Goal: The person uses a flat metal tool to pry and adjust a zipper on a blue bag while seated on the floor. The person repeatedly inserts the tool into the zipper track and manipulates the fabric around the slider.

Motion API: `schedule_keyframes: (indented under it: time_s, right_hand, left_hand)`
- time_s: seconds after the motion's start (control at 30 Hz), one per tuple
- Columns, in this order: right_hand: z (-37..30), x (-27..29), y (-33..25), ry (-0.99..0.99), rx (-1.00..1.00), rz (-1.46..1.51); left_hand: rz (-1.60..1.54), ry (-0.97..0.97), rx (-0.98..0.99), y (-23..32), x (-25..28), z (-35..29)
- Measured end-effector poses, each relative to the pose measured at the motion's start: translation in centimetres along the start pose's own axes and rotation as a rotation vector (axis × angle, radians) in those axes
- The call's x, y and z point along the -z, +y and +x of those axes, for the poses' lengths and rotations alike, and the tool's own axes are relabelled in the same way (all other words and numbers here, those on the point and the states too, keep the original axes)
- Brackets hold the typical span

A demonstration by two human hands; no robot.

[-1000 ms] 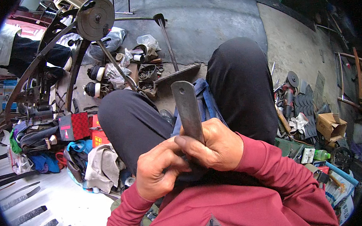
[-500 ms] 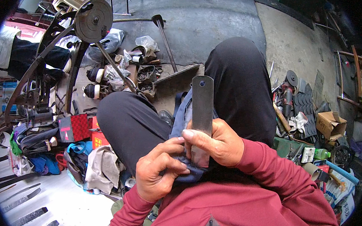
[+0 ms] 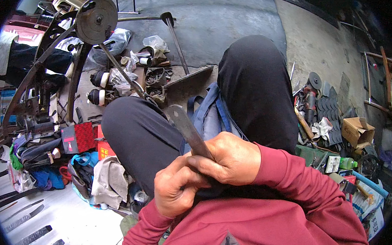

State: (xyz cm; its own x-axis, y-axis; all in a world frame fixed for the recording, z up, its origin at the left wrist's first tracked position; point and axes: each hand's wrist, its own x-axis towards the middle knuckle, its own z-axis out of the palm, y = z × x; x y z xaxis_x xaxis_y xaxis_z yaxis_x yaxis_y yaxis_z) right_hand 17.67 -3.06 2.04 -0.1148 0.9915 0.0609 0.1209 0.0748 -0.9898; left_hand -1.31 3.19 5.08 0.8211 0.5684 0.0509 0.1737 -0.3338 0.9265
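A flat, dark steel strip [image 3: 188,131] with a rounded end stands up between my hands, leaning to the left. My right hand [image 3: 233,159] is closed round its lower part, the thumb pressed near the strip. Touching it from the left is my left hand [image 3: 177,188], its fingers curled in by the strip's bottom end. Those fingertips and the strip's lower end are hidden, so what the left hand grips cannot be made out. Both hands are close to my body. Beyond them, blue cloth [image 3: 213,116] hangs between my black-trousered knees.
At upper left stands a metal frame with a round disc [image 3: 97,20]. Several dark blades [image 3: 32,237] lie on a white surface at lower left, beside a grey cloth [image 3: 111,182]. On the right are an angle grinder [image 3: 311,97] and a cardboard box [image 3: 358,133].
The steel strip has turned from broad face toward me to nearly edge-on, and its top has tipped left and lower. My hands have closed together around its lower part.
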Motion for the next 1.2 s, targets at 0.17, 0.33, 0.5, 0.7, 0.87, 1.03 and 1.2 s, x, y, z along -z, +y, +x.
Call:
schedule_keyframes:
  time_s: [0.17,0.33,0.5,0.7,0.87,1.03,1.2]
  right_hand:
    - [-1.2,0.0,0.2,0.065,-0.243,0.262]
    - [-2.2,-0.1,0.6,0.133,-0.315,0.598]
    - [-2.5,-0.1,0.9,0.157,-0.284,0.656]
    - [-2.6,-0.4,0.4,0.19,-0.239,0.66]
    - [-2.6,-0.7,0.2,0.249,-0.237,0.635]
    - [-2.2,-1.4,-0.1,0.336,-0.092,0.496]
    - [-2.0,-1.1,-0.6,0.256,-0.123,0.388]
  left_hand:
    - [-0.112,0.124,0.031,-0.8,-1.0,-1.3]
    - [-0.182,0.087,-0.019,-1.8,-1.2,-1.6]
    - [-0.2,0.095,-0.011,-1.9,-1.1,-1.7]
    - [-0.2,0.076,-0.01,-2.0,-0.7,-1.6]
    - [-0.17,0.07,-0.017,-1.8,-0.6,-1.5]
    - [-0.16,0.071,-0.015,-1.7,-0.6,-1.2]
    - [-0.107,0.063,-0.033,-1.3,-0.3,-0.8]
